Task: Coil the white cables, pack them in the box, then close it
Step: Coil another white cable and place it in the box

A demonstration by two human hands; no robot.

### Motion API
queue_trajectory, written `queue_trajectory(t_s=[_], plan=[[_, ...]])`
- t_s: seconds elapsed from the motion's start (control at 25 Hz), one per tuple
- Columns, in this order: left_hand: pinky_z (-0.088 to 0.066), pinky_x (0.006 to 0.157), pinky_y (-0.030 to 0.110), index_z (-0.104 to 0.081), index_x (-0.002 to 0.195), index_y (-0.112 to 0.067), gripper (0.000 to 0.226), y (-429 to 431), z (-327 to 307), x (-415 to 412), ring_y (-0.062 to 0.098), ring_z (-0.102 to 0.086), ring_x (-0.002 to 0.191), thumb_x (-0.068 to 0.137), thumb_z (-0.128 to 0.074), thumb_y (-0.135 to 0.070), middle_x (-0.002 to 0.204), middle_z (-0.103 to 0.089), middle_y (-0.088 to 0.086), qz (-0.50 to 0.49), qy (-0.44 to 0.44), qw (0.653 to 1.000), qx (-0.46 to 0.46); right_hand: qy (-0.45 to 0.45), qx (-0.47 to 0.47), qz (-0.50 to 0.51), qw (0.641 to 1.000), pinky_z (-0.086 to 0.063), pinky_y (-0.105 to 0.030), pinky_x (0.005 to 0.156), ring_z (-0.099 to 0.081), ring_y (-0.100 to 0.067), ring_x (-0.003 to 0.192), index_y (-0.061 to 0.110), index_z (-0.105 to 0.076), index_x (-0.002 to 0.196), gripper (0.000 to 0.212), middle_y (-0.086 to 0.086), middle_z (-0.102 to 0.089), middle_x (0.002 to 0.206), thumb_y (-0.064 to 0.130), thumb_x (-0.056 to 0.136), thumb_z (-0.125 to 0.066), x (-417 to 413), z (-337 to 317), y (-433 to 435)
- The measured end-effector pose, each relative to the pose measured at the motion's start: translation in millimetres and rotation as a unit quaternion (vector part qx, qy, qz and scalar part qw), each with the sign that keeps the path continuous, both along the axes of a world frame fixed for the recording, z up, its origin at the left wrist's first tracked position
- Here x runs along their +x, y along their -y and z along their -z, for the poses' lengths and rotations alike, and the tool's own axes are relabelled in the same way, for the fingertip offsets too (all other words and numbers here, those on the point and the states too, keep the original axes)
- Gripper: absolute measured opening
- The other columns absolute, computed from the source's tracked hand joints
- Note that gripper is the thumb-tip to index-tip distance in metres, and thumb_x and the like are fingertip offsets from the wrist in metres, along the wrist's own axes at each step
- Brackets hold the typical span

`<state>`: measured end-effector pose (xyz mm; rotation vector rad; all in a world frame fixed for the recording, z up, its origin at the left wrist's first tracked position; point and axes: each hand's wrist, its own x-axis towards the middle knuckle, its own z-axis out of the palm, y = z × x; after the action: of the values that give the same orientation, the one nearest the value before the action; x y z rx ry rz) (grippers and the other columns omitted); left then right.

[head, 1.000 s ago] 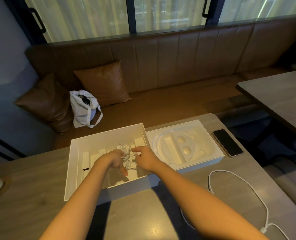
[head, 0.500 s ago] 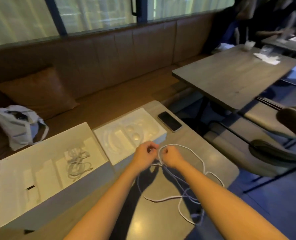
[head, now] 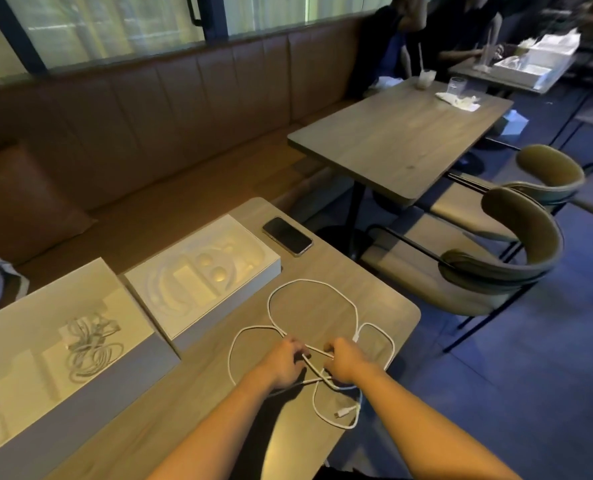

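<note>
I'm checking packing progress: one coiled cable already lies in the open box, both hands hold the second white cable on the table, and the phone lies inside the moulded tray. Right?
Not quite. The head view shows the phone on the table beside the moulded tray, not in it. The rest holds: a coiled cable lies in the open box, and the left hand and right hand hold the second white cable.

Box tray point(head: 201, 289) crowds left; cable loops point(head: 308, 306) ring hands.
</note>
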<state>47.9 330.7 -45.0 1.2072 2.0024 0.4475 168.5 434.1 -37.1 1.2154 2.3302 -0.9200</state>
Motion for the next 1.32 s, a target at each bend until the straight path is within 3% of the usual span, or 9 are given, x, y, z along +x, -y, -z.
queue_trajectory(t_s=[0.12,0.24,0.44,0.6,0.72,0.88,1.0,1.12,1.32], plan=[[-0.044,0.091,0.031,-0.066,0.099,-0.012,0.024,5,-4,-2,0.02,-0.055,0.101,0.089,-0.056,-0.031,0.113,-0.054,0.005,-0.014,-0.029,0.999,0.0,0.003,0.034,-0.003,0.999,-0.048,-0.034,0.075,-0.062,-0.027,0.09,0.019,-0.061,0.084,0.006,-0.01,-0.062,0.093,0.02,0.087,-0.055,3,4,8],[-0.044,0.077,0.032,-0.059,0.072,-0.016,0.022,13,-7,-9,0.017,-0.053,0.084,0.087,-0.059,-0.033,0.098,-0.052,0.003,-0.03,-0.051,0.998,-0.01,-0.065,-0.045,0.071,0.994,-0.054,-0.04,0.078,-0.065,-0.031,0.088,0.019,-0.059,0.073,0.019,-0.014,-0.066,0.087,0.018,0.088,-0.048,-1,3,7],[-0.039,0.065,0.028,-0.049,0.053,-0.024,0.037,31,-8,-29,0.018,-0.051,0.071,0.087,-0.061,-0.031,0.082,-0.058,0.008,-0.059,-0.072,0.993,-0.075,-0.286,-0.091,0.295,0.907,-0.045,-0.028,0.058,-0.055,-0.022,0.071,0.012,-0.054,0.078,0.024,-0.003,-0.063,0.076,0.0,0.091,-0.037,-27,-39,-19],[-0.045,0.068,0.033,-0.063,0.07,-0.015,0.022,35,-15,-43,0.022,-0.053,0.07,0.088,-0.06,-0.028,0.076,-0.06,0.009,-0.075,-0.101,0.989,-0.079,-0.365,-0.135,0.395,0.832,-0.054,-0.04,0.066,-0.055,-0.019,0.068,0.01,-0.051,0.095,0.011,0.003,-0.071,0.081,0.014,0.097,-0.04,-38,-64,-43],[-0.053,0.081,0.033,-0.07,0.095,-0.007,0.023,50,-12,-58,0.025,-0.063,0.091,0.079,-0.07,-0.025,0.101,-0.067,0.011,-0.032,-0.166,0.973,-0.156,-0.421,-0.103,0.449,0.781,-0.046,-0.026,0.063,-0.052,-0.012,0.067,0.011,-0.048,0.102,0.013,0.0,-0.073,0.089,0.017,0.1,-0.037,-35,-89,-62],[-0.054,0.083,0.032,-0.066,0.106,-0.009,0.033,51,-21,-56,0.024,-0.064,0.097,0.078,-0.07,-0.026,0.108,-0.067,0.009,-0.004,-0.182,0.959,-0.217,-0.421,-0.129,0.368,0.819,-0.046,-0.021,0.062,-0.055,-0.01,0.069,0.006,-0.054,0.106,0.019,-0.002,-0.074,0.091,0.019,0.099,-0.041,-36,-117,-67],[-0.052,0.079,0.031,-0.065,0.108,-0.01,0.025,24,-51,-42,0.023,-0.063,0.094,0.09,-0.054,-0.023,0.11,-0.066,0.01,-0.082,-0.142,0.986,-0.04,-0.419,-0.16,0.316,0.836,-0.053,-0.026,0.072,-0.061,-0.012,0.072,0.004,-0.058,0.103,0.02,-0.006,-0.074,0.092,0.018,0.098,-0.044,-47,-127,-48],[-0.042,0.079,0.018,-0.051,0.125,-0.017,0.029,-1,-96,-22,0.012,-0.052,0.1,0.096,-0.044,-0.017,0.121,-0.053,0.002,-0.234,0.058,0.949,0.202,-0.429,-0.175,0.265,0.846,-0.054,-0.03,0.077,-0.063,-0.014,0.074,0.004,-0.059,0.1,0.02,-0.009,-0.074,0.091,0.018,0.098,-0.044,-56,-140,-34],[-0.039,0.102,0.032,-0.053,0.125,-0.02,0.03,-8,-117,-16,0.012,-0.051,0.117,0.099,-0.039,-0.024,0.126,-0.057,-0.003,-0.157,0.146,0.952,0.221,-0.463,-0.218,0.212,0.832,-0.055,-0.025,0.068,-0.064,-0.016,0.068,0.003,-0.054,0.099,0.018,-0.009,-0.072,0.084,0.014,0.099,-0.041,-65,-158,-16]])
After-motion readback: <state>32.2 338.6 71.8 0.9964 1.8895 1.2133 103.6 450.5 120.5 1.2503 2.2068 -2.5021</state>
